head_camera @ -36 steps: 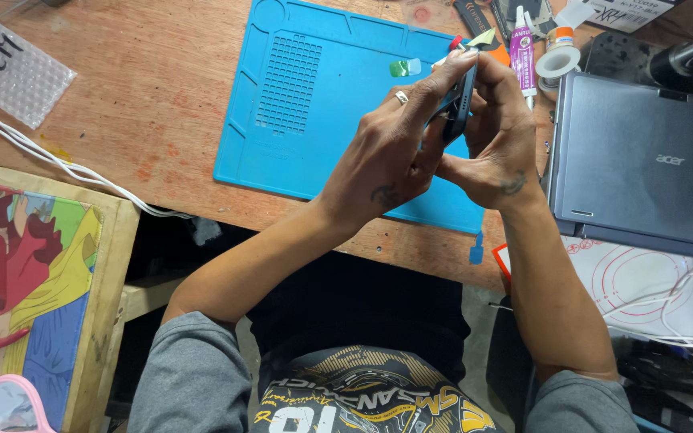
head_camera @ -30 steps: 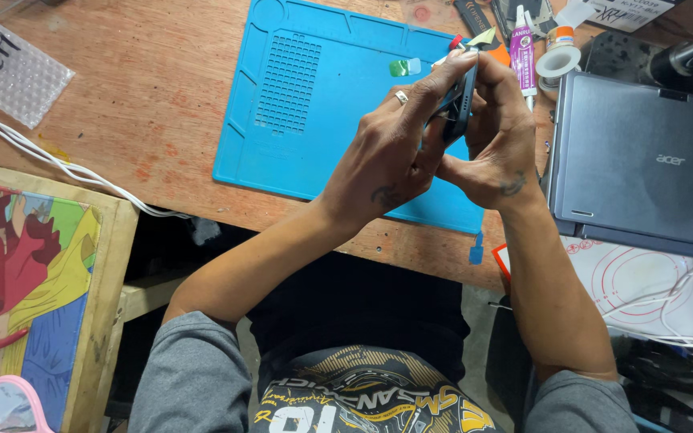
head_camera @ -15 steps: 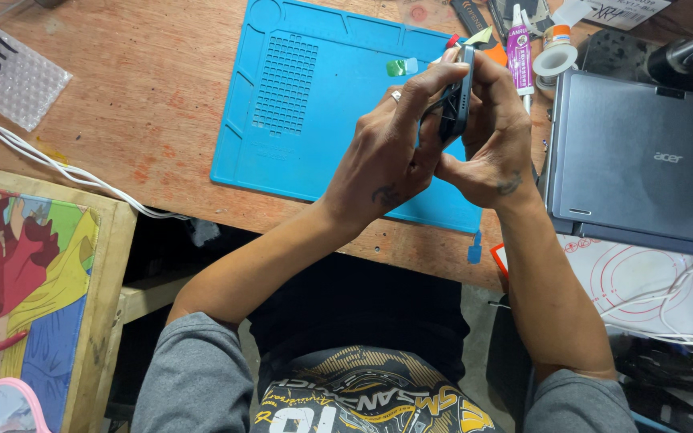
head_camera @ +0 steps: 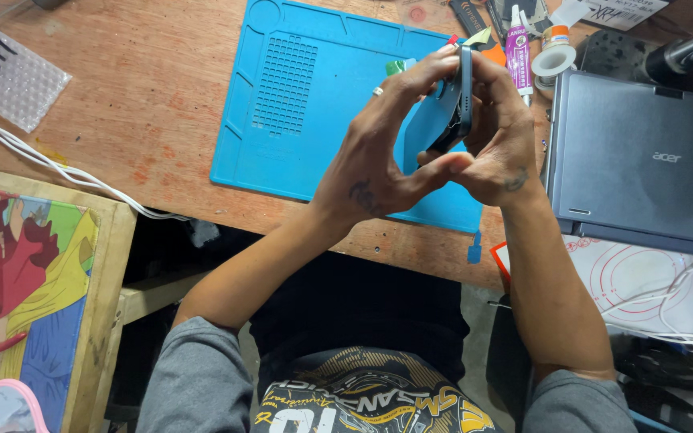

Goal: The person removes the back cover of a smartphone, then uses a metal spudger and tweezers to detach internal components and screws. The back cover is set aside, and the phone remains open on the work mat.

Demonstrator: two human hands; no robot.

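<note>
— Where's the slim dark rectangular phone (head_camera: 460, 100)?
— Upper centre, edge-on above the blue silicone mat (head_camera: 298, 104); your left hand (head_camera: 382, 156) and right hand (head_camera: 499, 144) arch together, fingers clamped on it.

A clear bubble-wrap pouch (head_camera: 6, 68) with a dark handwritten mark lies at the worktop's far left corner. A purple-labelled glue tube (head_camera: 517, 50) stands near the mat's top right. A white printed label (head_camera: 615, 11) sits at the top edge, right of the tube.
</note>
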